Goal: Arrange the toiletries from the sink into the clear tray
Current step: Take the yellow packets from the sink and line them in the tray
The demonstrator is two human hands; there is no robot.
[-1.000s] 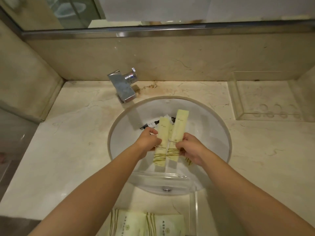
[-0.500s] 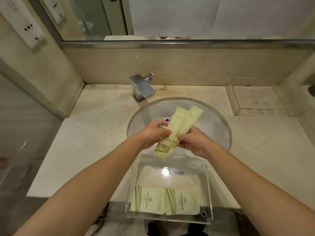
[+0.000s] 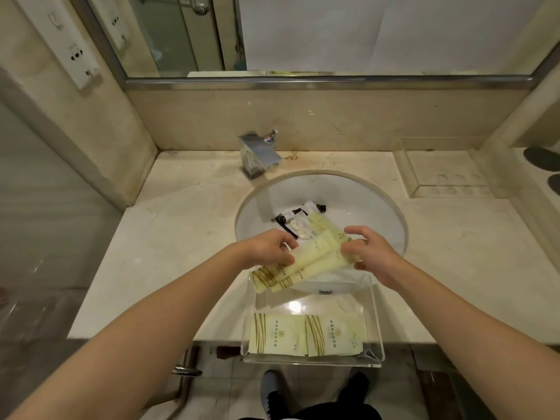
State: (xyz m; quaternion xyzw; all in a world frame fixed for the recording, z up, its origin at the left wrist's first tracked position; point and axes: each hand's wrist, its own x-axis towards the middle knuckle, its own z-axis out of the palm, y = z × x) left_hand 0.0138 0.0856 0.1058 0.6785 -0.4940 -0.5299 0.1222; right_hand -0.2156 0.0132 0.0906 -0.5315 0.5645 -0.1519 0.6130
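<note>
Two long pale-yellow packets (image 3: 306, 263) lie nearly level above the far edge of the clear tray (image 3: 377, 316). My left hand (image 3: 266, 248) pinches them near their striped ends, and my right hand (image 3: 368, 250) grips the opposite ends. The tray straddles the sink's (image 3: 388, 213) front rim and holds two flat yellow sachets (image 3: 306, 334) side by side. More toiletries stay in the basin: a yellow packet (image 3: 321, 222), a small white soap-like piece (image 3: 300, 228) and dark-capped tubes (image 3: 288, 216).
A chrome faucet (image 3: 257, 157) stands behind the basin. A second clear tray (image 3: 439, 168) sits at the counter's back right corner. Wall sockets (image 3: 75, 56) are at the upper left. The mirror runs along the back wall, and my shoes show below the counter edge.
Both hands lifted the two long packets out of the basin, turned them from upright to nearly level, and brought them toward the tray. The view pulled back.
</note>
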